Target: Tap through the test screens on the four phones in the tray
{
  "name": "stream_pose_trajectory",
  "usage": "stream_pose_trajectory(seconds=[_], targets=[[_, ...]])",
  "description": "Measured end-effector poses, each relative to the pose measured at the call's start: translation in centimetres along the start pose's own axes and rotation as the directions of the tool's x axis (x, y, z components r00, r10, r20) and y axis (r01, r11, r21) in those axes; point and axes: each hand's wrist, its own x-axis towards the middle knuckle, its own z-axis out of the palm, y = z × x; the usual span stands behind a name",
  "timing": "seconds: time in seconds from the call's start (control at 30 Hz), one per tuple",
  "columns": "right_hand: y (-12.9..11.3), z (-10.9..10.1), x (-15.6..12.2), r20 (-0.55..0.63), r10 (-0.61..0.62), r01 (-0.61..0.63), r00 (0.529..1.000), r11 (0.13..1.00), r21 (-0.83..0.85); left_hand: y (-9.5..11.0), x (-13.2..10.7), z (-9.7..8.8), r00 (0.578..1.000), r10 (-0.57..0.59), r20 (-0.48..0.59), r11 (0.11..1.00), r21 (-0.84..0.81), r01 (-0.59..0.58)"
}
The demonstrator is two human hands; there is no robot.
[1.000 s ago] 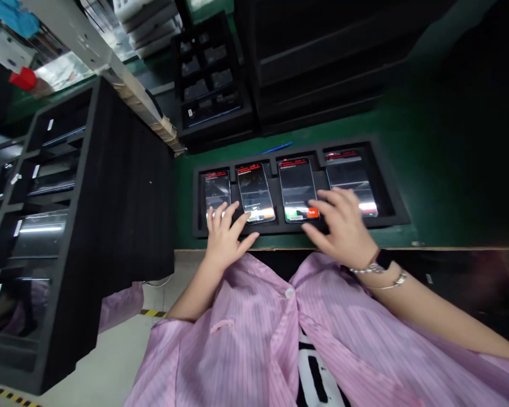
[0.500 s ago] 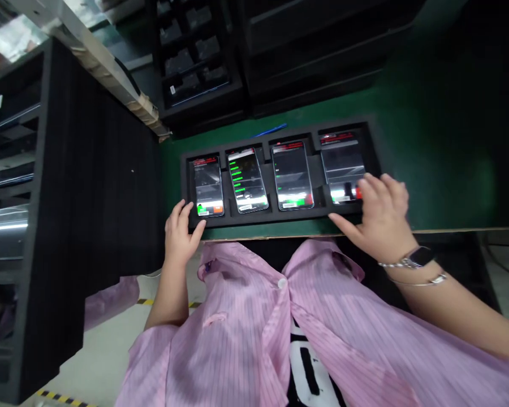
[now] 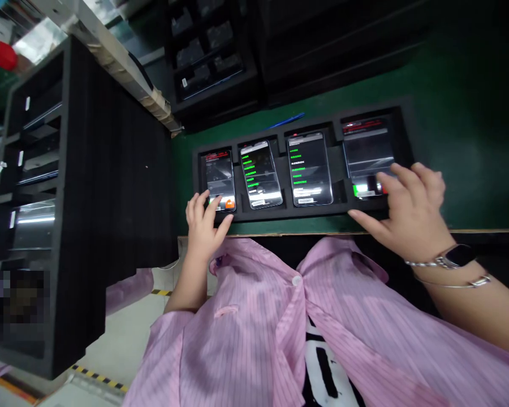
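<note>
Both hands have shifted since a moment ago: on the green desk, the black foam tray lies under them, the right hand open, fingers on the rightmost phone, the left hand open, fingertips on the leftmost phone.

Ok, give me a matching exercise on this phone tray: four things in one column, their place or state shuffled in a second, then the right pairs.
Things:
1. leftmost phone
2. second phone from the left
3. rightmost phone
4. blue pen

Place or state:
A. lies on the green bench top behind the foam tray
B. screen shows a list of green lines, no hand on it
C. left hand rests at its near end, by an orange button
D. right hand has fingers over its near end

Pairs: 1-C, 2-B, 3-D, 4-A
</note>
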Motion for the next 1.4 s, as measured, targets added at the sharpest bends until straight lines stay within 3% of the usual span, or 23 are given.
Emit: stream_pose_trajectory(seconds=[0.17, 0.37, 0.73, 0.87, 1.03, 1.2, 1.4], targets=[[-4.1, 0.9, 2.0, 0.111, -0.086, 0.074, 0.990, 0.992, 0.107, 3.5, 2.4, 1.6, 0.989, 0.128, 0.073, 0.992, 0.013, -0.129], [-6.9, 2.5, 2.5, 0.131, -0.229, 0.216, 0.965, 0.971, 0.107, 4.3, 3.3, 3.5, 0.994, 0.097, 0.047, 0.994, 0.043, -0.099], [-7.0, 3.0, 2.9, 0.198, -0.205, 0.202, 0.959, 0.979, 0.032, 4.4, 3.7, 3.7, 0.996, 0.086, 0.022, 0.995, 0.047, -0.087], [-6.4, 2.3, 2.5, 0.139, -0.194, 0.181, 0.971, 0.978, 0.101, 4.2, 3.5, 3.7, 0.996, 0.083, 0.012, 0.996, 0.032, -0.083], [-3.8, 0.7, 0.6, 0.037, -0.055, 0.052, 0.998, 0.995, 0.085, 4.0, 3.2, 3.8, 0.996, 0.084, -0.031, 0.996, 0.026, -0.083], [-2.2, 0.2, -1.0, 0.110, 0.066, -0.066, 0.992, 0.998, -0.005, 4.1, 3.2, 3.9, 0.993, 0.093, -0.067, 0.996, 0.001, -0.093], [-1.4, -0.2, -0.1, 0.064, 0.104, -0.106, 0.993, 0.994, 0.022, 1.6, 2.7, 1.7, 0.984, 0.074, -0.162, 0.995, -0.052, -0.084]])
